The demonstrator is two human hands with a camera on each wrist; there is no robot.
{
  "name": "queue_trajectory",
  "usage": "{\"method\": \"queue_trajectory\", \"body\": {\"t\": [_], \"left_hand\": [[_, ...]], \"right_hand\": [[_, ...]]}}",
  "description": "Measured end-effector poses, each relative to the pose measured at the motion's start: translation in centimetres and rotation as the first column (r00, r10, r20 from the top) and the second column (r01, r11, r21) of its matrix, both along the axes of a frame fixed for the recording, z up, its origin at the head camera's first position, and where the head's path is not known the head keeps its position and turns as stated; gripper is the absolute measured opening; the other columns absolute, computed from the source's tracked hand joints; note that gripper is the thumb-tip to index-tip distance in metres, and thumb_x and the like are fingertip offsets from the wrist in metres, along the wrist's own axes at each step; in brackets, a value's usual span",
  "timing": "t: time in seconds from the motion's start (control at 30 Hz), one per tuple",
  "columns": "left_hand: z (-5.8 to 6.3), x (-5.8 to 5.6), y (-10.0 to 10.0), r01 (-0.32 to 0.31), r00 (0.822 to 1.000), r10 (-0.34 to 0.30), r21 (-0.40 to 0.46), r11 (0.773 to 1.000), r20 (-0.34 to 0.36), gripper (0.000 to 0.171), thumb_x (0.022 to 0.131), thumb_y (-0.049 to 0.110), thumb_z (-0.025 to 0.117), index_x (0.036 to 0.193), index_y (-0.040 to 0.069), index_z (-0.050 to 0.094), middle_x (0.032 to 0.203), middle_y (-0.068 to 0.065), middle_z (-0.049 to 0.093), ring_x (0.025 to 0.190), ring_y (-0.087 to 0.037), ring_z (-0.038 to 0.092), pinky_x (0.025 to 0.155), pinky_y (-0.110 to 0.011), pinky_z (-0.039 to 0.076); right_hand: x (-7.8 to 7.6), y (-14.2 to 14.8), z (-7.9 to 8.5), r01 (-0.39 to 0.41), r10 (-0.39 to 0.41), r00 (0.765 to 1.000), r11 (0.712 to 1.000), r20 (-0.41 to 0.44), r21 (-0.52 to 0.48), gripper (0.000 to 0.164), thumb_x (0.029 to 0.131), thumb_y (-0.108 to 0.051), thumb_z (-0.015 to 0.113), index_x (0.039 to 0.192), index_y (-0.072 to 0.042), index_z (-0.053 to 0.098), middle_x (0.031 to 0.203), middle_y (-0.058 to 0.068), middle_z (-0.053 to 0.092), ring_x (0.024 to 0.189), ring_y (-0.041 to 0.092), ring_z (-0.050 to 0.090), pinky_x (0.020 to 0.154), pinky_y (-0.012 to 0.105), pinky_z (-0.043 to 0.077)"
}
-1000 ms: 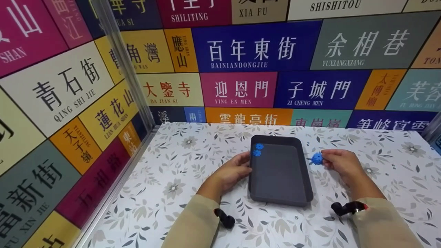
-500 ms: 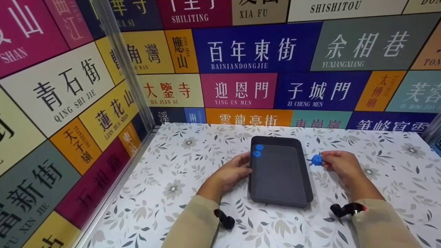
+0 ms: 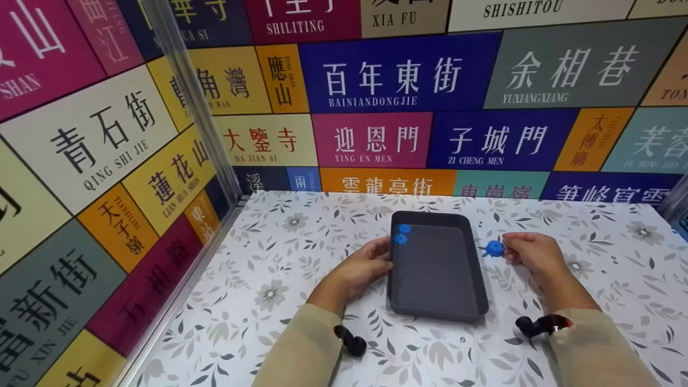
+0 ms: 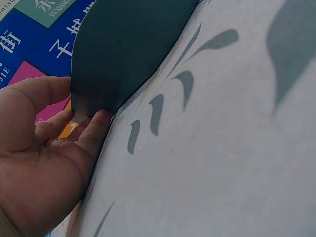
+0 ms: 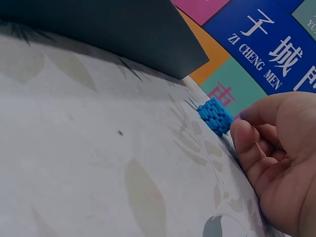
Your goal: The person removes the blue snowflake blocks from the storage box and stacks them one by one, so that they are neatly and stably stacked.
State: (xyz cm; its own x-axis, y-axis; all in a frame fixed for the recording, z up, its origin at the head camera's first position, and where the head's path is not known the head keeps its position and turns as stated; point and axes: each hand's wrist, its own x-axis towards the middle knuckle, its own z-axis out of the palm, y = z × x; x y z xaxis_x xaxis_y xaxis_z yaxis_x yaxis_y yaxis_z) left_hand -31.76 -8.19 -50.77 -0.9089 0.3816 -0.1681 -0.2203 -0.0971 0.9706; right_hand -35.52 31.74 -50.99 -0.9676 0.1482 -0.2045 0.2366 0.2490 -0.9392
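Observation:
A dark grey rectangular tray (image 3: 435,279) lies on the table, seen whole in the head view. My left hand (image 3: 363,269) holds its left side, the thumb at the rim and the fingers low on the outer wall, as the left wrist view shows. Two blue toothed discs (image 3: 401,238) lie side by side in the tray's far left corner. Right of the tray, my right hand (image 3: 535,255) pinches a small clump of blue toothed discs (image 5: 216,116) between thumb and fingertips, close over the table. The discs look stacked together in the right wrist view.
The table (image 3: 258,344) has a white cover printed with grey leaves and flowers. Behind it stands a wall of coloured sign panels (image 3: 398,70), with another wall along the left (image 3: 80,161). Black wrist cameras (image 3: 352,342) sit on both sleeves.
The blue disc clump has turned a little between my right fingertips. My left hand, the tray and the two discs in it stay where they were.

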Motion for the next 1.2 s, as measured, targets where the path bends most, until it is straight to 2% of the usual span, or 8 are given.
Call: {"method": "queue_trajectory", "body": {"t": [0.2, 0.37, 0.47, 0.6, 0.73, 1.0, 1.1, 1.2], "left_hand": [[0.0, 0.1, 0.0, -0.012, 1.000, 0.012, -0.001, 1.000, 0.014, 0.074, 0.095, -0.009, 0.061, 0.164, 0.011, 0.041, 0.171, -0.010, 0.042, 0.159, -0.027, 0.042, 0.130, -0.044, 0.038], [-0.1, 0.0, 0.0, -0.015, 1.000, 0.015, 0.011, 1.000, 0.017, 0.076, 0.095, -0.009, 0.061, 0.165, 0.011, 0.040, 0.171, -0.010, 0.043, 0.158, -0.027, 0.043, 0.131, -0.045, 0.038], [-0.1, 0.0, 0.0, -0.015, 1.000, 0.014, 0.022, 1.000, 0.014, 0.077, 0.094, -0.009, 0.061, 0.165, 0.010, 0.040, 0.171, -0.011, 0.043, 0.157, -0.028, 0.044, 0.130, -0.045, 0.038], [-0.2, 0.0, 0.1, -0.008, 1.000, 0.008, 0.029, 1.000, 0.011, 0.077, 0.094, -0.009, 0.061, 0.165, 0.009, 0.039, 0.171, -0.012, 0.041, 0.157, -0.028, 0.043, 0.130, -0.045, 0.038], [-0.2, -0.1, 0.1, -0.008, 1.000, 0.008, 0.029, 1.000, 0.017, 0.077, 0.094, -0.010, 0.061, 0.165, 0.009, 0.039, 0.172, -0.011, 0.041, 0.158, -0.028, 0.043, 0.130, -0.045, 0.038], [-0.3, -0.2, 0.0, 0.006, 1.000, -0.006, 0.039, 0.999, 0.001, 0.077, 0.094, -0.009, 0.060, 0.166, 0.006, 0.036, 0.171, -0.014, 0.041, 0.158, -0.030, 0.042, 0.129, -0.045, 0.039], [-0.3, -0.2, 0.0, 0.006, 1.000, -0.006, 0.043, 0.999, -0.001, 0.077, 0.094, -0.010, 0.060, 0.165, 0.007, 0.037, 0.171, -0.014, 0.042, 0.157, -0.030, 0.043, 0.129, -0.046, 0.039], [-0.3, -0.2, -0.1, 0.008, 1.000, -0.008, 0.040, 0.999, 0.001, 0.077, 0.094, -0.010, 0.060, 0.165, 0.007, 0.038, 0.171, -0.014, 0.042, 0.157, -0.030, 0.043, 0.130, -0.046, 0.039]], "right_hand": [[0.2, -0.7, 1.0, 0.057, -0.054, 0.997, 0.997, 0.049, -0.051, 0.047, 0.105, -0.034, 0.065, 0.144, -0.007, 0.063, 0.089, -0.012, 0.072, 0.078, 0.005, 0.065, 0.070, 0.022, 0.057], [0.7, -2.4, 2.7, 0.000, -0.008, 0.999, 0.986, -0.042, -0.169, 0.010, 0.103, -0.026, 0.071, 0.107, -0.023, 0.079, 0.086, -0.014, 0.073, 0.075, 0.004, 0.065, 0.067, 0.019, 0.059], [1.1, -3.7, 3.8, -0.080, 0.058, 0.993, 0.969, -0.100, -0.234, 0.015, 0.101, -0.021, 0.073, 0.091, -0.029, 0.081, 0.082, -0.013, 0.073, 0.072, 0.005, 0.066, 0.065, 0.019, 0.059], [1.7, -5.3, 5.1, -0.152, 0.123, 0.984, 0.960, -0.132, -0.234, 0.014, 0.101, -0.020, 0.075, 0.091, -0.029, 0.081, 0.081, -0.011, 0.073, 0.071, 0.006, 0.065, 0.064, 0.020, 0.059], [2.5, -6.9, 6.2, -0.180, 0.144, 0.977, 0.952, -0.158, -0.246, 0.014, 0.100, -0.019, 0.075, 0.092, -0.028, 0.082, 0.082, -0.010, 0.073, 0.070, 0.007, 0.064, 0.062, 0.020, 0.057], [4.2, -11.3, 7.7, -0.282, 0.226, 0.952, 0.908, -0.205, -0.309, 0.019, 0.102, -0.014, 0.071, 0.094, -0.025, 0.083, 0.083, -0.010, 0.072, 0.070, 0.008, 0.063, 0.062, 0.019, 0.054], [4.1, -12.7, 8.1, -0.312, 0.253, 0.944, 0.892, -0.211, -0.326, 0.019, 0.103, -0.012, 0.069, 0.095, -0.024, 0.082, 0.083, -0.009, 0.073, 0.071, 0.009, 0.064, 0.062, 0.019, 0.054], [3.1, -13.6, 8.3, -0.316, 0.261, 0.947, 0.865, -0.188, -0.389, 0.019, 0.103, -0.011, 0.067, 0.096, -0.021, 0.082, 0.085, -0.009, 0.073, 0.073, 0.008, 0.063, 0.063, 0.018, 0.053]]}}
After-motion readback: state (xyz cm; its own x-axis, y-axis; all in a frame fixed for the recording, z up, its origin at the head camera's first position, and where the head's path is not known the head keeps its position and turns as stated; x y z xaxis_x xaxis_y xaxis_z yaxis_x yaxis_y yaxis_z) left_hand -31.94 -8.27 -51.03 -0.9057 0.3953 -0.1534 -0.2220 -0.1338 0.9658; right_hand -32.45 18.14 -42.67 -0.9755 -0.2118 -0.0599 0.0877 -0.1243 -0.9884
